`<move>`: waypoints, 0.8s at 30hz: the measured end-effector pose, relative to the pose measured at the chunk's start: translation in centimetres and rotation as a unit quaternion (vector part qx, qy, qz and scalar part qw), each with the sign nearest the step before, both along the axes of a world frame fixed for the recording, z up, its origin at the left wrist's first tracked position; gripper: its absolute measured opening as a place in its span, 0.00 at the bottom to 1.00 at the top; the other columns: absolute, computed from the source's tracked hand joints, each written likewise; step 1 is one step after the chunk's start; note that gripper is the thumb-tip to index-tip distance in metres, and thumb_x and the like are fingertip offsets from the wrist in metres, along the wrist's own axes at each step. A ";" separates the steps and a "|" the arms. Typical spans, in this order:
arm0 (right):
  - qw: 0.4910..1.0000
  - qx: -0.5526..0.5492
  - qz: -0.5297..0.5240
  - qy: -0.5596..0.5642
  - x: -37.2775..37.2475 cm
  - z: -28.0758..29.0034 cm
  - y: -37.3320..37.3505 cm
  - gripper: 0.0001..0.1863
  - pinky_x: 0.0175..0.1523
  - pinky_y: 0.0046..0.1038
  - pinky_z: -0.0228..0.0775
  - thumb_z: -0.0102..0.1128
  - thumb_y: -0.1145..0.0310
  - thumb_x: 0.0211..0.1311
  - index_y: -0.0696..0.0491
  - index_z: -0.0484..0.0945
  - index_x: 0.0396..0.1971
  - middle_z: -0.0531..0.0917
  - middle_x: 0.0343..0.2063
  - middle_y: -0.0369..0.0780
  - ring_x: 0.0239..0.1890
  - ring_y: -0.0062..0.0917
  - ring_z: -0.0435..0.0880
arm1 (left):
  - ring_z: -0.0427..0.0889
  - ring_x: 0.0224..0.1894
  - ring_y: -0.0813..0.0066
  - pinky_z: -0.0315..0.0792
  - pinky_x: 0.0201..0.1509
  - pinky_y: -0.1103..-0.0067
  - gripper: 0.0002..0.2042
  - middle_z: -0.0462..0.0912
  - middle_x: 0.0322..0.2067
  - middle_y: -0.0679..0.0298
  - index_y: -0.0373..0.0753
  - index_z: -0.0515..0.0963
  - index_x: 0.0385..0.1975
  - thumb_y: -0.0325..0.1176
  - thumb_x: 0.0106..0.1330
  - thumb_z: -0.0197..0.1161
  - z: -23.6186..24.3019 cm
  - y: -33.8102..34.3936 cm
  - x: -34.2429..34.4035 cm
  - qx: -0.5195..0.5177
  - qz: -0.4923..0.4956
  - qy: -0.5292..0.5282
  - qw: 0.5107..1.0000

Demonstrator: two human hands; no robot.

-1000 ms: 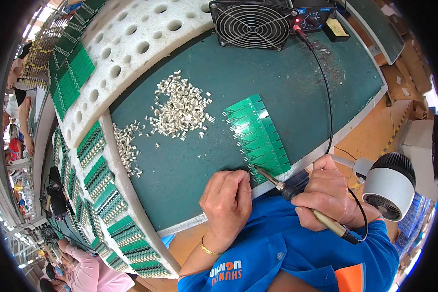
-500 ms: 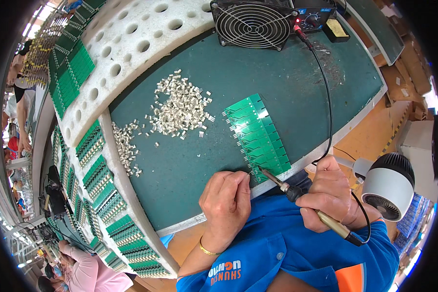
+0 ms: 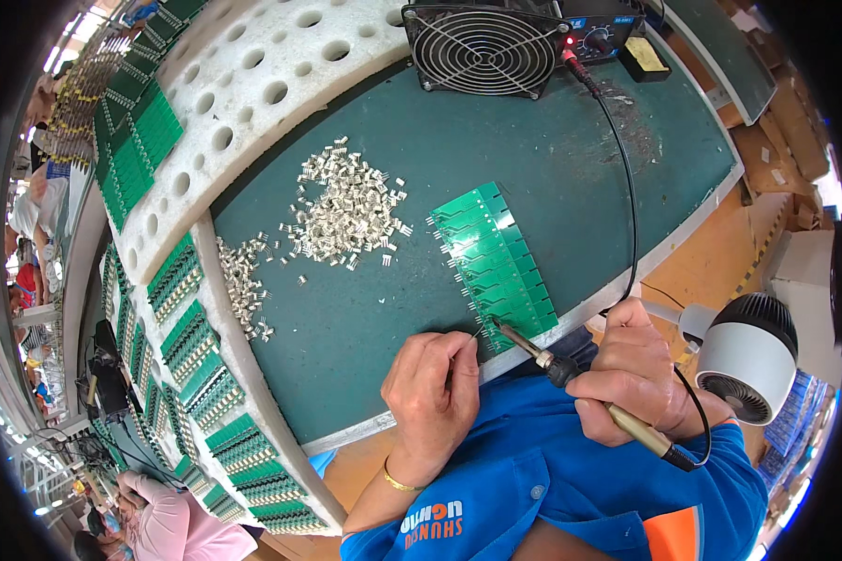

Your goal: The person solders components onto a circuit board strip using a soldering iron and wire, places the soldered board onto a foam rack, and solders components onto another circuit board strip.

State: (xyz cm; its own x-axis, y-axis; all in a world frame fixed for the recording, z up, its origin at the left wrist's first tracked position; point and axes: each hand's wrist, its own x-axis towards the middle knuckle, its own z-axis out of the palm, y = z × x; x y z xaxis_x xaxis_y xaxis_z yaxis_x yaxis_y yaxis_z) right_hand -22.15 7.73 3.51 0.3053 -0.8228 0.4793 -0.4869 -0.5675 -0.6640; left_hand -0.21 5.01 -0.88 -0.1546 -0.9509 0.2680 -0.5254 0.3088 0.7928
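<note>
My right hand (image 3: 627, 383) grips a soldering iron (image 3: 561, 369), its tip resting at the lower left edge of a green circuit-board panel (image 3: 491, 257). Small white pin connectors line the panel's left edge. My left hand (image 3: 435, 393) is closed just below that edge, thumb and forefinger pinching what looks like a thin solder wire (image 3: 478, 330) that reaches toward the iron's tip. A heap of loose white connectors (image 3: 346, 210) lies on the green mat (image 3: 337, 346), left of the panel.
White foam racks (image 3: 206, 131) hold rows of boards (image 3: 182, 280) at left. A fan (image 3: 482, 51), soldering station (image 3: 599, 37) and sponge holder (image 3: 644, 56) stand at the back. A round white fan (image 3: 748, 355) is at right. Co-workers (image 3: 168, 514) work at left.
My left hand has shifted slightly down and left. The iron and my right hand moved slightly right between one and half a second ago and have stayed about there since.
</note>
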 end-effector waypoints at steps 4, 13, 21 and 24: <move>1.000 -0.004 -0.005 -0.006 -0.2 -0.2 -0.1 0.13 0.31 0.29 0.55 0.66 0.78 0.37 0.50 0.80 0.28 0.70 0.12 0.29 0.13 0.22 0.67 | 0.75 0.21 0.70 0.70 0.25 0.76 0.05 0.78 0.25 0.60 0.35 0.78 0.34 0.20 0.62 0.68 0.5 0.7 0.5 0.048 0.033 0.023 0.998; 1.000 -0.004 -0.015 -0.026 -0.8 -0.7 -0.3 0.13 0.32 0.29 0.55 0.65 0.77 0.38 0.49 0.80 0.29 0.70 0.12 0.29 0.13 0.21 0.67 | 0.75 0.23 0.72 0.69 0.27 0.79 0.03 0.78 0.27 0.59 0.33 0.75 0.40 0.21 0.69 0.59 -0.2 1.8 2.0 0.081 0.057 0.042 0.994; 0.999 -0.008 -0.018 -0.047 -1.3 -1.3 -0.3 0.13 0.32 0.29 0.55 0.65 0.76 0.38 0.50 0.80 0.29 0.70 0.12 0.28 0.12 0.21 0.66 | 0.69 0.22 0.87 0.63 0.25 0.86 0.04 0.77 0.27 0.65 0.33 0.73 0.44 0.26 0.76 0.53 -0.6 1.5 1.8 0.020 0.015 0.023 0.999; 0.998 -0.010 -0.015 -0.053 -1.3 -1.5 -0.3 0.13 0.32 0.29 0.55 0.65 0.76 0.38 0.50 0.80 0.29 0.69 0.11 0.28 0.12 0.21 0.66 | 0.74 0.22 0.79 0.68 0.26 0.82 0.04 0.78 0.27 0.61 0.32 0.73 0.43 0.23 0.73 0.56 -0.4 2.1 1.9 0.049 0.024 0.015 0.998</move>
